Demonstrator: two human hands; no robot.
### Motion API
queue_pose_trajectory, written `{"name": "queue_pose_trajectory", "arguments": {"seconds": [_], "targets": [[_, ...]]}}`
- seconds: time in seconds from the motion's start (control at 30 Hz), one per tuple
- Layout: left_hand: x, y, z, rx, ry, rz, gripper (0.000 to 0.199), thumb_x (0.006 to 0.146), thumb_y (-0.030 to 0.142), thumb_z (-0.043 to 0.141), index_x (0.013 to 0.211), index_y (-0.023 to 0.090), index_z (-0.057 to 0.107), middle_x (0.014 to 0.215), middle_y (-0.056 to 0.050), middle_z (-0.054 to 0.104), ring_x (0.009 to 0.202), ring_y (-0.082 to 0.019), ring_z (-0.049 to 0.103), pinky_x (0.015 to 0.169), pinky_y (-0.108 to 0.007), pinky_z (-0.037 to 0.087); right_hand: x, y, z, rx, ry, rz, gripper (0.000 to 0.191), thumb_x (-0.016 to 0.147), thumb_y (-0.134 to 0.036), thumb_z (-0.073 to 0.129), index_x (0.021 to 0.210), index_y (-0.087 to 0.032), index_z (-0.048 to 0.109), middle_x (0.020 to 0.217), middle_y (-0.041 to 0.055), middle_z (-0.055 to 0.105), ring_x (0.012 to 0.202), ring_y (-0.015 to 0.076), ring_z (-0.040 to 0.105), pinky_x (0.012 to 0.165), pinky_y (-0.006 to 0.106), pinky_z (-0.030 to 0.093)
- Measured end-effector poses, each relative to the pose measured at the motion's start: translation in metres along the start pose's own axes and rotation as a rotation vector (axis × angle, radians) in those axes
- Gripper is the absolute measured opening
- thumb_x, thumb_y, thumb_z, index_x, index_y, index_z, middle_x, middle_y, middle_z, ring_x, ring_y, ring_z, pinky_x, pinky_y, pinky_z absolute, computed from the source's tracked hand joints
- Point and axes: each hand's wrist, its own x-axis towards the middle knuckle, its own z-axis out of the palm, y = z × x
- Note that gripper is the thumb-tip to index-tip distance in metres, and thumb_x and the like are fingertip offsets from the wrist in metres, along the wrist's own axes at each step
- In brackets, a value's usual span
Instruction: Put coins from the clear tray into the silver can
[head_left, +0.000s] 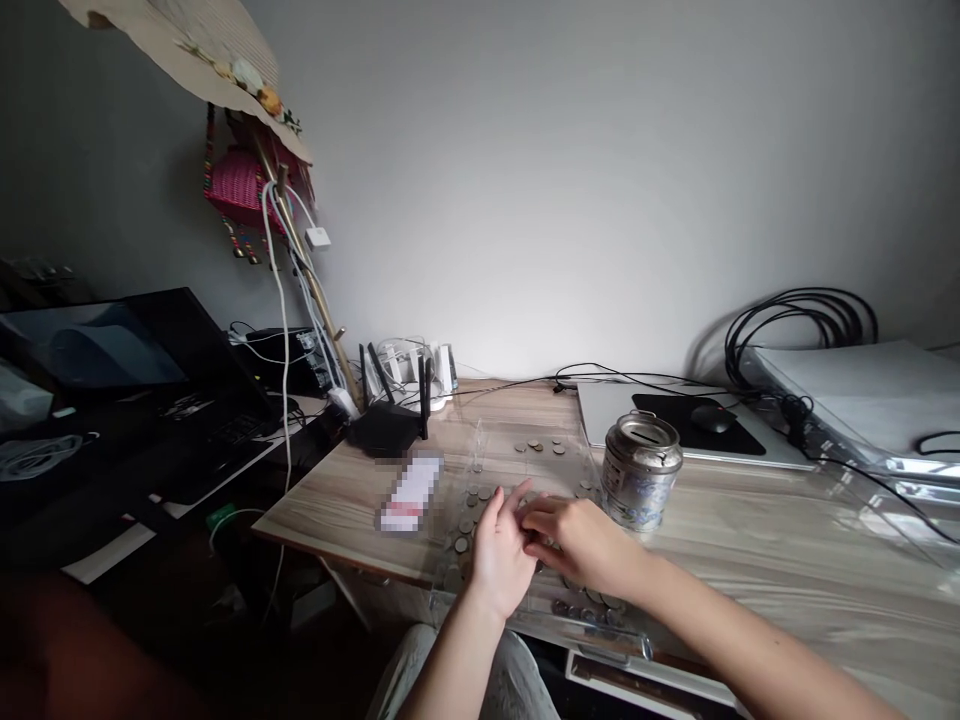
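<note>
My left hand (pixel 501 560) is turned palm up over a clear plastic tray (pixel 551 622), thumb raised and fingers stretched out. Across its palm, the bent fingers of my right hand (pixel 585 535) press together, touching the left fingers. Anything between the right fingertips is hidden. Coins (pixel 466 525) lie scattered in the tray on both sides of my hands, with several more coins (pixel 534 446) at its far end. Just right of the tray stands a silver tin coin bank (pixel 643 475), upright, with a slot in its lid.
A pixelated pale item (pixel 412 492) lies left of the tray. Behind it is a black router (pixel 385 428) with antennas. A mouse (pixel 711 418) rests on a dark pad at the back right, near coiled black cables (pixel 802 310). A white cable (pixel 283 330) hangs left.
</note>
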Motion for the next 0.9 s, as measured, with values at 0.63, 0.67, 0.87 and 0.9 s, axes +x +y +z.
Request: {"name": "queue_pose_trajectory", "arguments": {"seconds": [0.63,0.67,0.87,0.9], "targets": [[0.002,-0.008,-0.003,0.347,-0.009,0.015,0.030,0.077,0.034,0.050,0.096,0.014,0.062,0.112,-0.015,0.059,0.103,-0.025,0.053,0.080,-0.034,0.042,-0.029,0.107,-0.093,-0.281,0.406,0.645,0.019,0.067,-0.030,0.054,0.071,-0.023,0.071,0.071,0.0023,0.068,0.061,0.0175,0.058,0.049,0.026,0.038],[0.001,-0.009,-0.002,0.371,-0.025,0.020,0.029,0.077,0.034,0.050,0.095,0.014,0.062,0.109,-0.015,0.060,0.101,-0.024,0.054,0.079,-0.034,0.042,-0.029,0.107,-0.093,-0.287,0.394,0.652,0.018,0.067,-0.030,0.054,0.070,-0.023,0.071,0.068,0.0024,0.068,0.058,0.0170,0.058,0.048,0.026,0.037],[-0.005,-0.018,-0.001,0.835,0.010,0.176,0.025,0.073,0.031,0.056,0.094,0.020,0.065,0.112,-0.011,0.060,0.109,-0.026,0.049,0.091,-0.038,0.038,-0.023,0.082,-0.085,-0.376,0.631,0.422,0.029,0.078,-0.037,0.049,0.090,-0.019,0.068,0.081,0.0066,0.066,0.077,0.0198,0.058,0.063,0.028,0.042],[-0.005,-0.019,-0.001,0.904,-0.012,0.216,0.029,0.069,0.030,0.062,0.097,0.021,0.064,0.117,-0.011,0.057,0.117,-0.027,0.043,0.097,-0.039,0.034,-0.020,0.074,-0.079,-0.361,0.638,0.365,0.029,0.080,-0.035,0.047,0.093,-0.018,0.067,0.082,0.0073,0.065,0.077,0.0190,0.057,0.065,0.028,0.042]]}}
